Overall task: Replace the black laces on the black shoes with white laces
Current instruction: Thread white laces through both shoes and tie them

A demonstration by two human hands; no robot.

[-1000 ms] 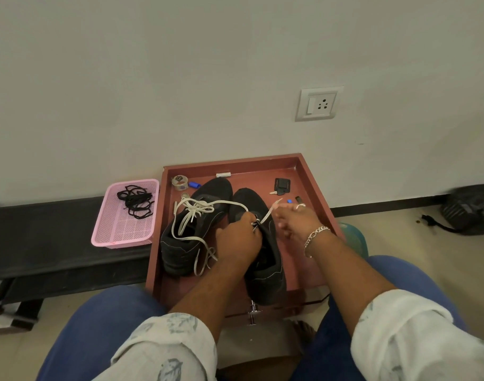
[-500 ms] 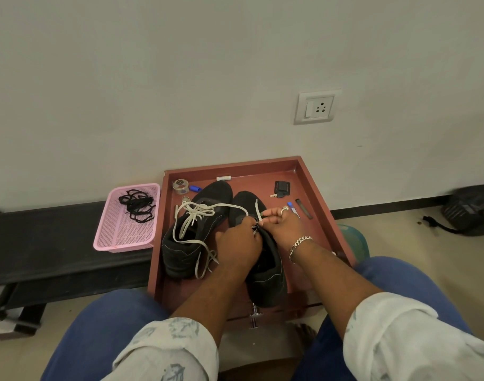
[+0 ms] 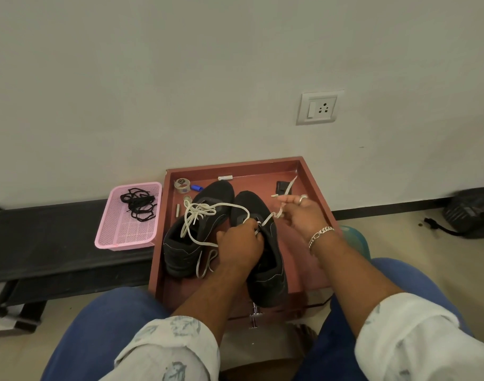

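White lace [image 3: 273,214]: one end runs taut from the right shoe's [image 3: 265,259] eyelets up to the right hand [image 3: 304,213], tip poking out past the fingers toward the tray's far right corner. Right hand's grip pinches the lace, raised above the tray [image 3: 235,167]. Ring on one finger, chain bracelet [image 3: 319,235] on the wrist.

Left hand [image 3: 239,243]: fingers curled, grip closed on the right shoe's eyelet area where the lace enters. Whether it also pinches the lace, cannot tell.

Right shoe: black, toe pointing to the wall, heel near the tray's front edge. Left shoe [image 3: 196,232]: black, just beside it, toe also to the wall; a white lace lies loosely tangled over its top, ends trailing down by the heel.

Both shoes sit in the red-brown tray. Small items along the tray's far side: tape roll [image 3: 182,185], blue cap [image 3: 196,188], a white stick, a black clip [image 3: 281,186].

Pink basket [image 3: 119,232]: left of the tray, on a black desk [image 3: 42,243]; black laces [image 3: 138,203] bundled in its far end.

Wall behind carries a socket [image 3: 319,107]. Dark bag [image 3: 471,211] on the floor far right. Blue trousers and white sleeves fill the near edge.
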